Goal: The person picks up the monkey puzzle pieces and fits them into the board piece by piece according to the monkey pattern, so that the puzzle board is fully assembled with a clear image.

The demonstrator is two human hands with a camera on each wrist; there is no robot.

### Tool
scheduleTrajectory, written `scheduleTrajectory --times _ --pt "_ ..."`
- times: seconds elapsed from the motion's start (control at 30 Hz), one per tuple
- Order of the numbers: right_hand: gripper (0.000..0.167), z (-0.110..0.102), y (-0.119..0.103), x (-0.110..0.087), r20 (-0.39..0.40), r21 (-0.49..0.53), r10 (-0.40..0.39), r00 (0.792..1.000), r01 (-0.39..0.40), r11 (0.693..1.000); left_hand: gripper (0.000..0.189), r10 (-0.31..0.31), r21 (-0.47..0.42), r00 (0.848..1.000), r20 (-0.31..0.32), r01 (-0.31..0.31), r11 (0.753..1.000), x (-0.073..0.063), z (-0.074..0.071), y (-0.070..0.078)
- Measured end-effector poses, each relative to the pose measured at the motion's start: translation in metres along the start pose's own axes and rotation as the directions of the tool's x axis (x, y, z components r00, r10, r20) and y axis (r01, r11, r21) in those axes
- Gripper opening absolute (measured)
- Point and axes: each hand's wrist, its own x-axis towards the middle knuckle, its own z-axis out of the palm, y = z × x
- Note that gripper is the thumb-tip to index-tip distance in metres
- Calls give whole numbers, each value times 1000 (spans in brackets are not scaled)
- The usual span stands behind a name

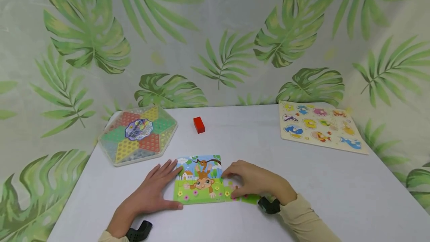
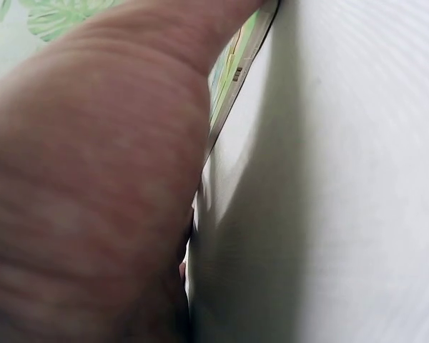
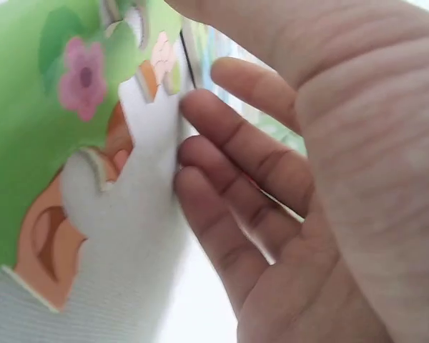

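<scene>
2 hands (image 1: 152,193) (image 1: 258,178) at 1 monkey puzzle (image 1: 200,179)

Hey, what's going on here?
A person is at a monkey jigsaw puzzle. The left hand rests at its left edge, and the right hand is over puzzle pieces beside its right edge. Whether it grips one is hard to tell. A red block sits farther back.

Colourful monkey puzzle (image 1: 199,179), flat, loose pieces (image 1: 251,198) alongside
</scene>
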Motion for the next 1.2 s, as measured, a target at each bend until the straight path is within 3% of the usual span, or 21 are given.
scheduleTrajectory --times 0.33,0.63,0.83,1.2 --pt "60 -1 -2 -2 42 -13 27 999 -26 1000 115 -16 16 1000 0 16 1000 1 1 2" --pt "41 -3 3 -4 40 -18 -12 999 13 1000 117 -37 6 999 6 37 999 1 1 2" --pt "38 -4 3 -5 46 7 2 999 -2 1000 116 -28 0 1000 -1 28 1000 0 3 3" --pt "46 -6 -4 -8 24 -96 22 999 -20 995 116 -39 16 999 9 39 999 1 1 2"
